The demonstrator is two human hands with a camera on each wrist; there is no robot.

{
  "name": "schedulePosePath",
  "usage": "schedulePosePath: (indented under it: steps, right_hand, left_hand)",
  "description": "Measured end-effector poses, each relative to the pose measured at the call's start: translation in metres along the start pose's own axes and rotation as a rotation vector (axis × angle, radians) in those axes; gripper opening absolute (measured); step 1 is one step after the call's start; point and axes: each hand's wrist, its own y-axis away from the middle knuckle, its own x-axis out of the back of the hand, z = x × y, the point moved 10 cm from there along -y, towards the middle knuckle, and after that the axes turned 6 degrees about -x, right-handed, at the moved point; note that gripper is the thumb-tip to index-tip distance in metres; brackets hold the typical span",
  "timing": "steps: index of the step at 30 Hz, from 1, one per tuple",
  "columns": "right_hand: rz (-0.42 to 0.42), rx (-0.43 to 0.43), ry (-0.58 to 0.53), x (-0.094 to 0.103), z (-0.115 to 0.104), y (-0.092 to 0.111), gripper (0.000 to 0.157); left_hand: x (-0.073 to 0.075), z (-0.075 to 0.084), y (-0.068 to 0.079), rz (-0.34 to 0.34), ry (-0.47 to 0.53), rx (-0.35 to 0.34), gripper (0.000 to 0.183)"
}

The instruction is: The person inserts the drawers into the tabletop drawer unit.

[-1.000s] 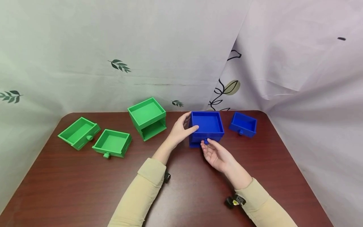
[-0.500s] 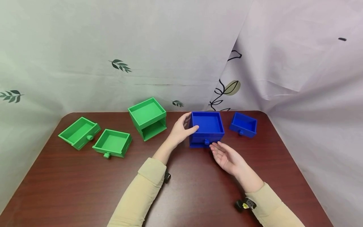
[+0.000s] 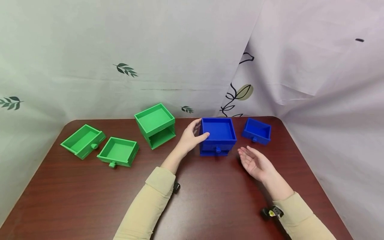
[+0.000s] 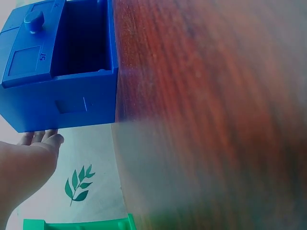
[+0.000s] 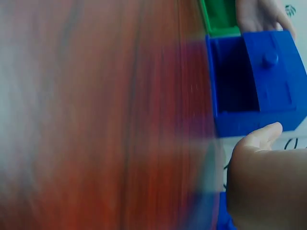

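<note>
A blue mini drawer cabinet (image 3: 218,130) stands at the back of the table, its shallow top tray bare. One knobbed drawer (image 4: 31,52) sits in its upper slot; the lower slot (image 4: 81,40) is a dark hollow. My left hand (image 3: 189,138) rests against the cabinet's left side, thumb at the top rim, the other fingers partly hidden. Right of the cabinet, my right hand (image 3: 256,165) hovers palm up with relaxed fingers, touching nothing. Beyond it lies a loose blue drawer (image 3: 256,131) with a knob.
A green drawer cabinet (image 3: 155,125) with a hollow front stands left of my left hand. Two loose green drawers, one farther left (image 3: 83,141) and one nearer (image 3: 118,151), lie on the brown table (image 3: 192,210). A pale patterned cloth (image 3: 180,50) hangs behind.
My right hand has let go of the upper drawer's knob and moved right, away from the blue cabinet. The left hand and the cabinets stay put.
</note>
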Motion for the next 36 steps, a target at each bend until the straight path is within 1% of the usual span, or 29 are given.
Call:
schedulePosePath:
  steps: [5,11,17,27,30,33,36]
  right_hand:
    - [0.001,0.008,-0.031,0.009,-0.013,-0.001,0.037]
    - [0.037,-0.014,-0.103,0.021,-0.022,-0.003,0.037]
    - [0.072,-0.032,-0.136,0.027,-0.029,-0.004,0.037]
    - [0.032,-0.048,-0.145,0.028,-0.040,-0.008,0.044]
    - [0.033,-0.060,-0.171,0.030,-0.042,-0.010,0.040]
    - [0.024,-0.074,-0.210,0.032,-0.045,-0.013,0.043]
    - [-0.011,-0.091,-0.255,0.033,-0.047,-0.014,0.047]
  left_hand:
    - [-0.001,-0.002,-0.001,0.000,0.009,0.000,0.076]
    - [-0.002,-0.002,-0.001,-0.002,0.023,-0.001,0.076]
    - [-0.002,-0.002,0.001,-0.004,0.023,0.003,0.076]
    - [-0.002,-0.001,0.001,-0.002,0.029,0.004,0.076]
    - [-0.001,-0.001,0.000,-0.003,0.026,0.001,0.076]
    - [-0.001,-0.002,0.000,-0.002,0.022,0.001,0.076]
    - [-0.001,-0.002,0.000,-0.001,0.025,0.002,0.076]
